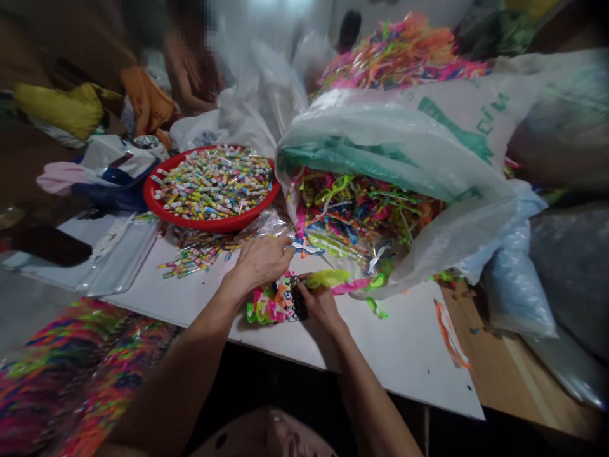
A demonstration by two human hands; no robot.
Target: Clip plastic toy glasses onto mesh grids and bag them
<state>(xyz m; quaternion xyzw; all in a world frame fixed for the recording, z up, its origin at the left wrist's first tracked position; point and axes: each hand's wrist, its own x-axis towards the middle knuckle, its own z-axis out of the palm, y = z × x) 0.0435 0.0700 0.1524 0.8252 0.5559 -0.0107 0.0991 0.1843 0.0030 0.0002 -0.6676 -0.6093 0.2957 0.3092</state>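
A black holder [299, 303] with a pattern of round holes stands near the table's front edge. Pink, lime, orange and white plastic pieces [269, 308] fill its left part. My right hand [322, 308] grips the holder's right side, thumb against the black face. A lime translucent piece [328, 277] and a pink piece [352, 287] lie just beyond its knuckles. My left hand [262, 259] is above and behind the holder, fingers bent together. Its fingertips are beside a blue and white piece [308, 248] at the bag's mouth; whatever they pinch is hidden.
A large plastic bag [394, 120] gapes open, with many bright plastic pieces [361, 203] inside. Left of it, a red basin [212, 223] holds small patterned sticks, and more sticks [202, 251] lie below. A dark phone-like object [54, 245] rests far left. Another person [190, 70] sits behind.
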